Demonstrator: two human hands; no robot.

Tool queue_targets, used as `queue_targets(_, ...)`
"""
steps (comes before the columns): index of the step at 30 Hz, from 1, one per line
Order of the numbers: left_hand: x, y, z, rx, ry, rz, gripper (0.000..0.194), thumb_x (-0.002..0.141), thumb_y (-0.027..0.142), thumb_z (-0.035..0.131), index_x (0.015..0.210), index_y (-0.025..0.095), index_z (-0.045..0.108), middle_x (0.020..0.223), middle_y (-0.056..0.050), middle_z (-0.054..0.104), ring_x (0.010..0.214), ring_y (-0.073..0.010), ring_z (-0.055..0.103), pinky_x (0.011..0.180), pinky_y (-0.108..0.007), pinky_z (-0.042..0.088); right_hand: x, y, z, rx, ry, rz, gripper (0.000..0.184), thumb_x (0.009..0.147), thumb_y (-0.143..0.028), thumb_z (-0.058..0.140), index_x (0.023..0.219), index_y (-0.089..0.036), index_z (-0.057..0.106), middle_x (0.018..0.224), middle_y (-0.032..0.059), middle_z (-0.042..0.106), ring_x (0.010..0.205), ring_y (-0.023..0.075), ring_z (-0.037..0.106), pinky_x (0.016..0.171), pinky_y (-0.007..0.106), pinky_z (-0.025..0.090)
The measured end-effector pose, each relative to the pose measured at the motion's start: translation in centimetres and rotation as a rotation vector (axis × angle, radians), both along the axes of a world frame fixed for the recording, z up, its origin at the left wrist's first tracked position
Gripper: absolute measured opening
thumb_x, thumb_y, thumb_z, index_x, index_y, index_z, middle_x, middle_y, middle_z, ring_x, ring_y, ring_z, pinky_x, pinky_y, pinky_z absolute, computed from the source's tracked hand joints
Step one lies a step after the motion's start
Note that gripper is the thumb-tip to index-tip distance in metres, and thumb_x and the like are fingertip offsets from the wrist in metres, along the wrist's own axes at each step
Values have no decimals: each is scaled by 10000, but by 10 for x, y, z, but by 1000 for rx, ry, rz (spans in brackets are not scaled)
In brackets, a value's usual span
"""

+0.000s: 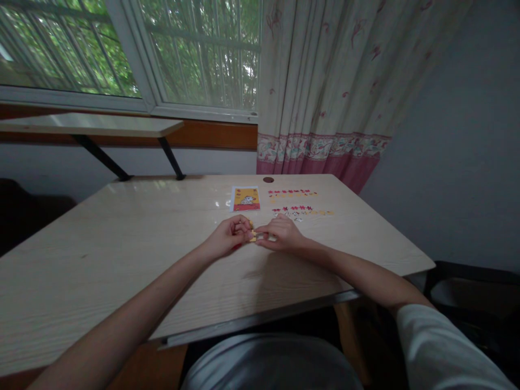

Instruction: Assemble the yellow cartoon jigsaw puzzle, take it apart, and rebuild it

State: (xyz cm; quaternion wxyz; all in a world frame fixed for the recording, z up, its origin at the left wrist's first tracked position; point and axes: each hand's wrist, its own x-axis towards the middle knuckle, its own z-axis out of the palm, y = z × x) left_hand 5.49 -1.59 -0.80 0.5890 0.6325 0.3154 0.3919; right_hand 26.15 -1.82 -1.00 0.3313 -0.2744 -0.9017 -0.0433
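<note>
Over the middle of the desk my two hands meet at small yellow jigsaw puzzle pieces (253, 236). My left hand (229, 235) is closed on them with thumb and fingers, and a bit of red shows under its palm. From the other side my right hand (280, 233) pinches at the pieces between thumb and forefinger. How the pieces fit together is too small to make out. Just beyond the hands lies a picture card (246, 199) in yellow and red with a white animal on it.
Rows of loose red, yellow and white puzzle pieces (289, 191) lie to the right of the card. A raised shelf (93, 124) stands on the wooden desk (122, 254) at the back left. A round cable hole (268, 180) sits near the back edge, before a curtain (320, 97).
</note>
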Motion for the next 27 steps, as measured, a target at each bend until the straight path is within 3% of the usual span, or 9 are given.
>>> queue_targets(8, 0, 0, -1, 32, 32, -12, 337, 645, 333, 737, 811, 150, 508, 661, 29, 558, 573, -70, 510, 566, -211, 404, 3, 2, 3, 89, -66, 20, 297, 851, -430, 519, 896, -188, 685, 686, 39, 686, 618, 121, 574, 654, 290, 302)
queue_targets(13, -8, 3, 5, 110, 117, 75, 325, 670, 353, 691, 857, 163, 504, 660, 34, 527, 542, -76, 479, 543, -227, 403, 23, 13, 10, 69, -11, -39, 306, 853, -420, 528, 988, -180, 660, 728, 51, 683, 699, 140, 598, 715, 298, 321)
queue_targets(18, -38, 15, 13, 375, 514, 261, 211, 769, 360, 543, 834, 160, 540, 655, 7, 524, 568, -104, 464, 516, -224, 352, 58, 31, 17, 47, 84, -190, 317, 846, -431, 538, 970, -168, 666, 773, 67, 688, 724, 156, 605, 736, 305, 336)
queue_targets(22, -63, 24, 19, 584, 860, 287, 218, 788, 347, 470, 837, 167, 582, 686, -17, 557, 589, -128, 469, 546, -243, 345, 72, 36, 21, 37, 90, -244, 344, 838, -450, 544, 997, -168, 662, 806, 77, 690, 726, 165, 602, 749, 313, 348)
queue_targets(27, -68, 25, 22, 669, 1042, 277, 263, 810, 374, 420, 836, 174, 589, 729, -34, 580, 613, -147, 503, 556, -245, 336, 72, 34, 23, 54, 52, -218, 330, 852, -446, 525, 989, -181, 665, 825, 71, 696, 723, 160, 601, 737, 309, 346)
